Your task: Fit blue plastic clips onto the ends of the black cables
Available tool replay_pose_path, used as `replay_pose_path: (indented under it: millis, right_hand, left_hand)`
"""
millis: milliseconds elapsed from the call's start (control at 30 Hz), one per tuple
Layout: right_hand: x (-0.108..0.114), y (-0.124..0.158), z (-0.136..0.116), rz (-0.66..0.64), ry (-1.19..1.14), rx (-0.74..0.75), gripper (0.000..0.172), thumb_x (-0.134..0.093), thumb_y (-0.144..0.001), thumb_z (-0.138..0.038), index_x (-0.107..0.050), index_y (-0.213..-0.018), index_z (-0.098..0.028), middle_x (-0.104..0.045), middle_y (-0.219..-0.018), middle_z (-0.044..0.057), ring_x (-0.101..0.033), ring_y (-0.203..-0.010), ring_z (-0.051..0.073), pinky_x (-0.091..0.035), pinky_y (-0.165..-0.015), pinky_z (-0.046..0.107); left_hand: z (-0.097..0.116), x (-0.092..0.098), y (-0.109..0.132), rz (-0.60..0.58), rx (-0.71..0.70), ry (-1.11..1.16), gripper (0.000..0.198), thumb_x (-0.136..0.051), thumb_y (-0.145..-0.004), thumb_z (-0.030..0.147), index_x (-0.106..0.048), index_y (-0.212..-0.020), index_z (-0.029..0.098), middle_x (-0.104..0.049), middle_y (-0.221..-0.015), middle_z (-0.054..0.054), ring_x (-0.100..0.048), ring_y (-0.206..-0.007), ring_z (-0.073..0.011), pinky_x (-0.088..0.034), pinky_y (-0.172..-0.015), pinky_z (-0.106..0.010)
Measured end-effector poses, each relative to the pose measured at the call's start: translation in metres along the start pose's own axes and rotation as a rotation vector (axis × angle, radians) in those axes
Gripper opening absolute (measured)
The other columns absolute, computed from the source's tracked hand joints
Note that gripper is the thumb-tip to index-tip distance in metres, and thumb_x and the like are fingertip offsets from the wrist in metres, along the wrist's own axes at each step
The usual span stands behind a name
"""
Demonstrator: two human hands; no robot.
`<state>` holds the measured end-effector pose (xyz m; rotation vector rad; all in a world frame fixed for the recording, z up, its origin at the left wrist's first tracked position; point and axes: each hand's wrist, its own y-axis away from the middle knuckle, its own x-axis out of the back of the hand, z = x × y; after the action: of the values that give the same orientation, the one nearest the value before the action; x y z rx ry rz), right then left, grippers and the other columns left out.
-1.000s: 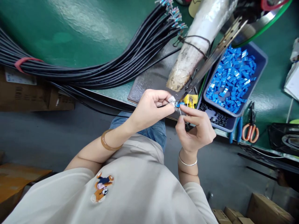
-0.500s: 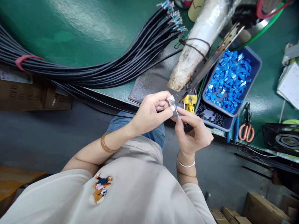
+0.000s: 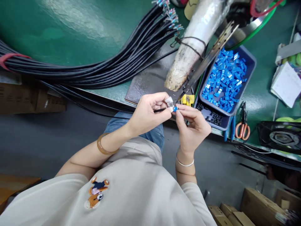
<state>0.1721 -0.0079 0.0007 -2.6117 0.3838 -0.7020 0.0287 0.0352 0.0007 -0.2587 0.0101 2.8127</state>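
My left hand (image 3: 149,111) is closed around a black cable (image 3: 160,110) near its end, with thumb and forefinger pinched together. White wrapping (image 3: 169,101) covers a fingertip of that hand. Touching the cable end is a small blue plastic piece (image 3: 175,109), pinched between the thumb and forefinger of my right hand (image 3: 194,124). The fingers hide most of the joint between cable and piece. Just beyond the right fingers lies a yellow tool (image 3: 187,99), partly covered.
A bundle of black cables (image 3: 98,73) with stripped coloured ends crosses the green bench (image 3: 77,28). Above my hands slants a plastic-wrapped tube (image 3: 188,55). To the right are a bin of blue pieces (image 3: 251,64), orange-handled pliers (image 3: 242,130) and papers (image 3: 285,84).
A thin pale strand showed between my hands before; now the blue piece shows at the cable end. My right fingers have come closer to the left ones. The whole view has shifted slightly.
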Motion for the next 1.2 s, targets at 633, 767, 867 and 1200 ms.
replay_pose_path:
  millis: [633,767,867,1200]
  right_hand:
    - [0.006,-0.002,0.000,-0.040,0.135,0.174,0.019,-0.068,-0.079,-0.007,-0.066,-0.092,-0.021,-0.076,-0.105,0.004,-0.074,-0.093,0.017,-0.064,-0.075,0.029]
    - [0.007,-0.003,-0.001,-0.045,0.139,0.179,0.018,-0.067,-0.080,-0.008,-0.065,-0.091,-0.021,-0.075,-0.108,0.004,-0.074,-0.088,0.016,-0.064,-0.075,0.029]
    - [0.007,-0.005,-0.002,-0.051,0.154,0.181,0.016,-0.067,-0.081,-0.009,-0.064,-0.091,-0.021,-0.075,-0.110,0.005,-0.075,-0.086,0.016,-0.065,-0.074,0.030]
    - [0.008,-0.009,-0.006,-0.058,0.130,0.170,0.015,-0.066,-0.081,-0.009,-0.065,-0.090,-0.021,-0.074,-0.113,0.005,-0.075,-0.089,0.018,-0.065,-0.076,0.033]
  left_hand:
    - [-0.001,-0.003,-0.005,0.052,-0.018,0.002,0.014,-0.061,-0.073,0.010,-0.051,-0.064,0.014,-0.043,-0.060,0.004,-0.039,-0.054,-0.0039,-0.033,-0.049,-0.016]
    - [-0.001,-0.004,-0.007,0.088,-0.031,-0.016,0.013,-0.061,-0.072,0.009,-0.052,-0.063,0.014,-0.043,-0.059,0.004,-0.042,-0.054,-0.0043,-0.036,-0.050,-0.016]
    - [-0.001,-0.005,-0.009,0.108,-0.033,-0.043,0.013,-0.060,-0.071,0.008,-0.052,-0.062,0.014,-0.043,-0.057,0.004,-0.042,-0.052,-0.0045,-0.036,-0.049,-0.016]
    - [0.006,-0.007,-0.010,0.149,-0.031,-0.009,0.014,-0.060,-0.068,0.006,-0.053,-0.060,0.015,-0.045,-0.055,0.005,-0.044,-0.051,-0.0040,-0.036,-0.047,-0.014]
